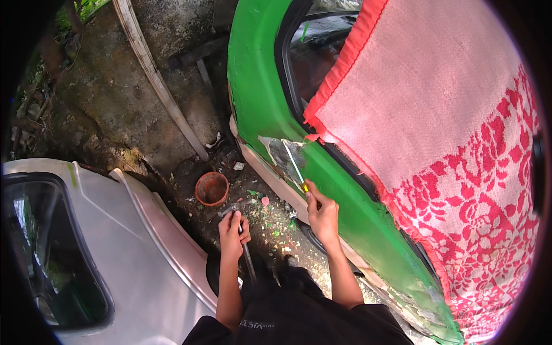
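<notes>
My right hand (323,217) is closed around the yellow handle of a screwdriver (295,166). Its thin metal shaft points up and away, and the tip lies at a bare grey patch (278,156) with ragged edges in the green car body (256,106). In my left hand (233,234) is a hammer (249,263), gripped close below its head. The hammer's handle slants down toward my body, over the ground between two cars, apart from the green panel.
A pink and red floral towel (425,115) drapes over the green car at the right. On the left stands a silver car (129,247). A brown pot (211,188) sits on the ground near scattered paint chips (275,225). A long pale strip (156,77) leans beyond it.
</notes>
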Available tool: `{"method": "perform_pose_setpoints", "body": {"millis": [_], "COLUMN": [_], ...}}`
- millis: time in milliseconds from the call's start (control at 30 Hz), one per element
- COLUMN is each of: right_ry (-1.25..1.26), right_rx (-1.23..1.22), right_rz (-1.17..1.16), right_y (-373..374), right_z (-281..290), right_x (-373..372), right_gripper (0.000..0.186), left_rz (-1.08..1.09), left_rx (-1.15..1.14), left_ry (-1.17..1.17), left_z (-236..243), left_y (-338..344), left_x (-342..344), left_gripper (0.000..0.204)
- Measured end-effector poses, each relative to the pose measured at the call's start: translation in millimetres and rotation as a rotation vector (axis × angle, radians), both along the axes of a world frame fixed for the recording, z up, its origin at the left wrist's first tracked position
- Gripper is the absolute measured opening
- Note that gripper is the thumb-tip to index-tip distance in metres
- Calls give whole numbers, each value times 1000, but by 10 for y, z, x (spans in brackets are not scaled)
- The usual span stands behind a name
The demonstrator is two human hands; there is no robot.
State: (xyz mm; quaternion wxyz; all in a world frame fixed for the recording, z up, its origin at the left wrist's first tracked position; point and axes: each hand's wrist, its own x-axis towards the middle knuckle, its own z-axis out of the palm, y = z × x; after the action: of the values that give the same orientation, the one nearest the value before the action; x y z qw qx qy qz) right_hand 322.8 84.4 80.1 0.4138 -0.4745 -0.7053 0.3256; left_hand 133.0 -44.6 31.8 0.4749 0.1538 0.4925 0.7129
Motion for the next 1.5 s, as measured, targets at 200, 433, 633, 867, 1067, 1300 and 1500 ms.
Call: {"method": "perform_pose_setpoints", "body": {"millis": [200, 433, 633, 867, 1067, 1300, 1500], "right_ry": [-2, 97, -11, 71, 175, 618, 820], "right_rx": [-198, -31, -50, -95, -334, -748, -872], "right_rz": [29, 38, 82, 18, 67, 206, 281], "right_y": [35, -8, 427, 93, -24, -221, -288], "right_z": [105, -33, -192, -89, -191, -483, -266], "right_x": [33, 133, -558, -310, -16, 133, 50], "right_gripper": [29, 29, 31, 31, 35, 37, 34], "left_rz": [-36, 26, 5, 77, 54, -72, -78], "left_rx": [28, -17, 13, -4, 41, 47, 34], "left_ry": [-14, -15, 12, 18, 12, 32, 29], "left_z": [-45, -19, -66, 5, -7, 46, 117], "left_y": [-81, -159, -195, -269, -2, 84, -27], "left_x": [11, 1, -62, -188, -168, -158, -202], "left_gripper": [26, 27, 22, 24, 37, 29, 29]}}
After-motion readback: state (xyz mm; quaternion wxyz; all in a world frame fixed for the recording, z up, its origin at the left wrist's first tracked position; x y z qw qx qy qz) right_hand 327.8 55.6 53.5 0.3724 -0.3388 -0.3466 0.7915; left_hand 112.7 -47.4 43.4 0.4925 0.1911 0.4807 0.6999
